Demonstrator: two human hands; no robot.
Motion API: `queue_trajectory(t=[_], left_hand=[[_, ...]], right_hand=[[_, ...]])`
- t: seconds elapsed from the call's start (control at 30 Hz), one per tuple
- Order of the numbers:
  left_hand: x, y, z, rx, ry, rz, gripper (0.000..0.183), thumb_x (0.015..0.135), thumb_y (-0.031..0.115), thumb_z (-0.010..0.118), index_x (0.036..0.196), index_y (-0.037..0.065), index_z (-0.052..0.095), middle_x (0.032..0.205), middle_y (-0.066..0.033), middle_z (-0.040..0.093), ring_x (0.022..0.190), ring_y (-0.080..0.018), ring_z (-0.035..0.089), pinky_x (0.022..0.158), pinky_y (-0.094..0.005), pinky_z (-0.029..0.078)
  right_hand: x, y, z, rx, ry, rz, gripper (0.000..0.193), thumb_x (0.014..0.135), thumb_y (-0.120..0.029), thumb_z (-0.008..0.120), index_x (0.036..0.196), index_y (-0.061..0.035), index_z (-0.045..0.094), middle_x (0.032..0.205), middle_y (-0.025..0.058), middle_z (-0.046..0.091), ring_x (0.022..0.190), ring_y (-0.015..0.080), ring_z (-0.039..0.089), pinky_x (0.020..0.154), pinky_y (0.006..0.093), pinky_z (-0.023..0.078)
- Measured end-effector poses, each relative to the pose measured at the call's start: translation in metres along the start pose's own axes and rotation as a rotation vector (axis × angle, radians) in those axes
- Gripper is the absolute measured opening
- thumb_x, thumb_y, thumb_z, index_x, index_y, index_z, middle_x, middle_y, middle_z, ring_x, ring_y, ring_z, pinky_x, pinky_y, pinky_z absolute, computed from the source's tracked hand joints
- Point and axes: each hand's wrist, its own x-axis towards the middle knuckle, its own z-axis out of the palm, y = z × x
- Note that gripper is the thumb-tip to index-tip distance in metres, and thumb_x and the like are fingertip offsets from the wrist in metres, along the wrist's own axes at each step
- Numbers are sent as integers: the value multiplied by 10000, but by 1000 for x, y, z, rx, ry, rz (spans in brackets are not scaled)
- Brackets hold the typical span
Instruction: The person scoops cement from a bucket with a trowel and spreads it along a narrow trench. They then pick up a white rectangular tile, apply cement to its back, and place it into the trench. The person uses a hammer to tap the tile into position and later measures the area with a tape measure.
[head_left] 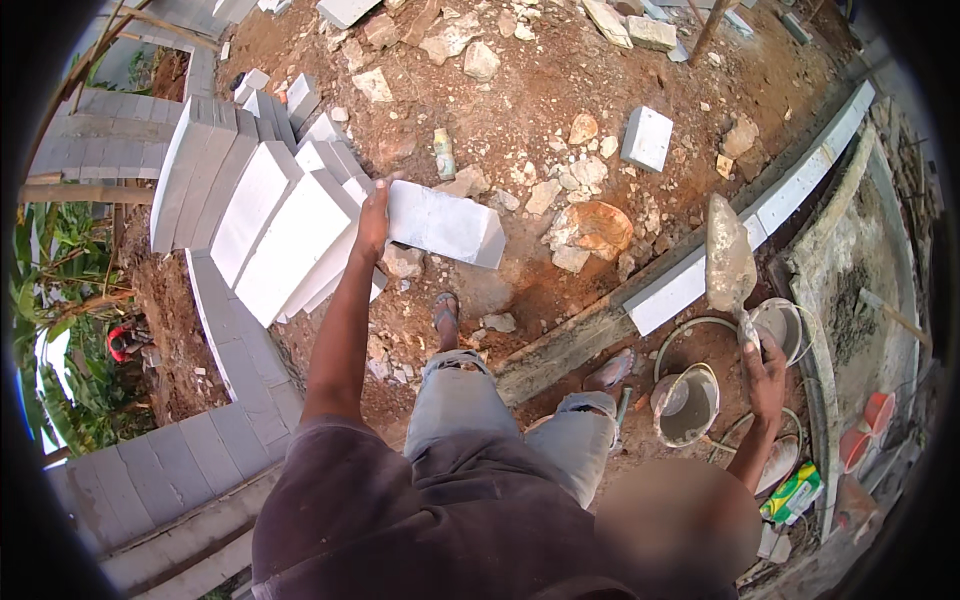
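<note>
My left hand (373,222) is closed on the left end of a pale lightweight concrete block (440,222), which stretches to the right above the rubble. In my right hand (765,372) is the handle of a trowel (730,255); its broad blade is coated with grey mortar and points away from me. Beneath the trowel, a low row of pale blocks (668,292) runs along a concrete footing (560,350). Beside my right hand stand a bucket with wet grey mortar (685,405) and a second bucket (777,325).
Stacked pale blocks (290,240) lean left of my left arm, behind a grey block wall (235,350). Stones (595,228) and a single block (647,138) lie on the dirt. A mortar trough (870,270) sits at the right. Another person in red (122,343) is at far left.
</note>
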Motion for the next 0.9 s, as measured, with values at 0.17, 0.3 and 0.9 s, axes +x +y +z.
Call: queue_trajectory(t=[0.17, 0.3, 0.9], left_hand=[[5, -33, -26, -348, -29, -45, 831, 1023, 678, 177, 1473, 40, 462, 1373, -142, 574, 1275, -284, 535, 1127, -398, 392], [-5, -30, -30, -616, 70, -59, 901, 981, 747, 184, 1534, 57, 355, 1390, -176, 561, 1288, -276, 519, 1128, -406, 382], [-7, -54, -30, -717, 518, 61, 938, 936, 805, 273, 1511, 74, 397, 1405, -153, 544, 1285, -248, 514, 1098, -383, 354]], right_hand=[[26, -142, 128, -39, -326, -155, 375, 927, -242, 697, 1195, 18, 665, 1083, 83, 693, 979, 174, 609, 896, 327, 482], [35, -216, 234, -600, -339, -596, 429, 920, -363, 685, 1254, -94, 659, 1201, 196, 681, 1085, 380, 659, 909, 431, 524], [-23, -198, 319, -825, -180, -596, 434, 909, -357, 679, 1291, -164, 610, 1122, 136, 664, 1001, 338, 668, 802, 445, 550]])
